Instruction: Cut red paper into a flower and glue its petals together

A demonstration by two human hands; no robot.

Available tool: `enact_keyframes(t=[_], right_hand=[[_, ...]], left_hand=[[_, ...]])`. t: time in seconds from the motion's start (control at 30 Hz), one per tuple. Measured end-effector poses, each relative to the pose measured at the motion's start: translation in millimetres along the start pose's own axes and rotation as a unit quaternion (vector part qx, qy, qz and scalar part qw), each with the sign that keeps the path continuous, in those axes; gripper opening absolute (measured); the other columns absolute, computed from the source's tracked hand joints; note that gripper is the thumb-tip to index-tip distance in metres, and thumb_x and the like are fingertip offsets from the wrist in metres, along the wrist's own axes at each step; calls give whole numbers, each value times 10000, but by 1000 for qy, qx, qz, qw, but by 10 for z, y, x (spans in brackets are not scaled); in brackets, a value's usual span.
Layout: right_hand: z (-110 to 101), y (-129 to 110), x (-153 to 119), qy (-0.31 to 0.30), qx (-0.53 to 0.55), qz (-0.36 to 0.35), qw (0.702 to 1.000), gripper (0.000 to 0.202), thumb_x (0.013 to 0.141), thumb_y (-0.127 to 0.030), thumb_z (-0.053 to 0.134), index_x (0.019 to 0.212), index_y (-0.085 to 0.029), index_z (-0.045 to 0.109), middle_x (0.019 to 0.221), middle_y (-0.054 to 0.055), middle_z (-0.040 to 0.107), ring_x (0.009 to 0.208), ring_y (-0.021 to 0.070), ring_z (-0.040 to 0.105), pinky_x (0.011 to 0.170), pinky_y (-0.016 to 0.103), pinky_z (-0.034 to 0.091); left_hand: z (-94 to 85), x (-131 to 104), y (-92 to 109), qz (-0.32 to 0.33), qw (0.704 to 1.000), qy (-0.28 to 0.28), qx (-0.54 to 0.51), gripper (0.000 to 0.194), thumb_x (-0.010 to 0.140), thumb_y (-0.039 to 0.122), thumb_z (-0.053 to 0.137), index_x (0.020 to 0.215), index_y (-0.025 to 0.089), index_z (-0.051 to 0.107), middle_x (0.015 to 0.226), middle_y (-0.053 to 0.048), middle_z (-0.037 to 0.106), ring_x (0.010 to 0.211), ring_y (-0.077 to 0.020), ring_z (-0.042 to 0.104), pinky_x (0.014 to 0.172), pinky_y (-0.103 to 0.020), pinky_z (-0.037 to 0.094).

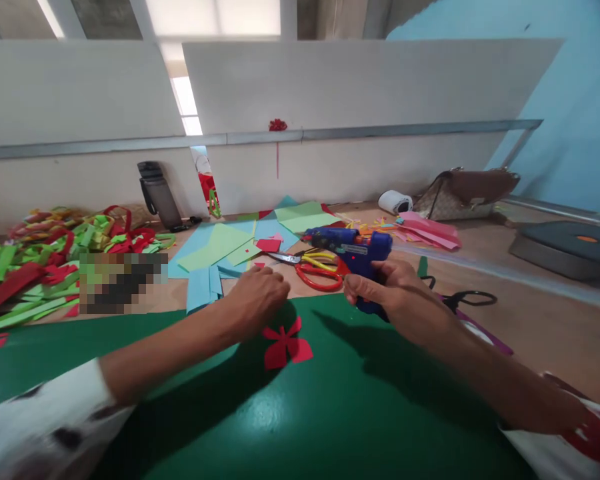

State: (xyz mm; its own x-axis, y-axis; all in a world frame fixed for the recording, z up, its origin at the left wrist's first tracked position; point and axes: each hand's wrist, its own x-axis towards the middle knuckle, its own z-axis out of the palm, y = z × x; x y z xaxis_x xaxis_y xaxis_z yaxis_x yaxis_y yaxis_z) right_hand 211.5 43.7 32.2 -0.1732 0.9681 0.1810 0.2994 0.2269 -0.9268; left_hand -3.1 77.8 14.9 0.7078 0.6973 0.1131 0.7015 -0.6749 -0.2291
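I have the right hand (pixel 387 287) wrapped around the handle of a blue hot-glue gun (pixel 365 245), raised at the far edge of the green worktop (pixel 260 420) with its nozzle pointing left. The left hand (pixel 260 297) hangs palm-down with its fingers curled; I cannot tell from here whether they pinch something small or are merely folded. The red paper flower cutout (pixel 299 349) lies on the worktop just on my side of that left hand, and neither hand grips it. Beyond, red-handled scissors (pixel 320 279) lie near the gun, and folded light-blue paper strips (pixel 203 288) sit behind the left forearm. I read this as a gluing step, with the gun in hand; I see no glue on the petals at this resolution. To my mind, the next move calls for a steady nozzle over the cutout, with the left fingers kept clear of the hot tip.
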Motion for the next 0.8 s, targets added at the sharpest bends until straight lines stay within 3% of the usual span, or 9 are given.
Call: enact_keyframes(t=[0.07,0.13,0.23,0.33,0.47,0.6,0.8], right_hand=[[1,29,20,-44,-18,24,999,327,700,-472,653,597,-178,553,541,-30,516,495,106,454,461,233,338],[-7,47,27,-76,-55,65,993,323,684,-473,653,590,-183,548,547,-22,512,506,122,471,463,239,352],[-43,45,4,-101,-135,108,980,243,691,-418,637,640,-183,603,615,8,549,578,161,517,502,258,384],[-82,22,-35,-152,-184,109,965,234,722,-403,587,671,-187,662,657,22,576,623,182,527,557,276,403],[-91,26,-68,-229,-140,134,954,252,740,-388,546,693,-176,674,661,15,605,639,176,544,614,272,422],[-104,100,-104,-243,-157,142,946,264,749,-372,550,880,-178,672,675,-4,614,633,170,556,586,261,416],[-117,125,-205,-235,-182,42,954,212,780,-366,591,931,-244,676,668,-24,610,586,157,545,530,248,406]], left_hand=[[53,-346,52,2,999,26,-21,172,824,119,470,708,140,595,712,-66,625,657,-177,553,640,-323,438],[129,-618,121,19,994,87,-69,208,856,131,431,742,150,604,728,-59,622,665,-157,547,640,-295,443],[227,-847,225,42,977,167,-122,200,885,199,424,836,159,614,803,-71,627,725,-158,548,649,-280,452],[264,-910,288,57,973,160,-158,176,880,252,460,945,168,601,918,-83,626,791,-173,541,693,-301,467],[263,-895,289,67,972,127,-188,222,873,307,478,992,156,587,973,-95,612,814,-193,522,712,-336,474],[270,-878,257,68,971,102,-207,231,886,312,442,962,159,598,931,-97,601,805,-187,510,710,-326,468],[295,-879,238,65,971,89,-214,231,890,291,424,943,169,613,952,-89,600,807,-194,493,708,-343,447]])
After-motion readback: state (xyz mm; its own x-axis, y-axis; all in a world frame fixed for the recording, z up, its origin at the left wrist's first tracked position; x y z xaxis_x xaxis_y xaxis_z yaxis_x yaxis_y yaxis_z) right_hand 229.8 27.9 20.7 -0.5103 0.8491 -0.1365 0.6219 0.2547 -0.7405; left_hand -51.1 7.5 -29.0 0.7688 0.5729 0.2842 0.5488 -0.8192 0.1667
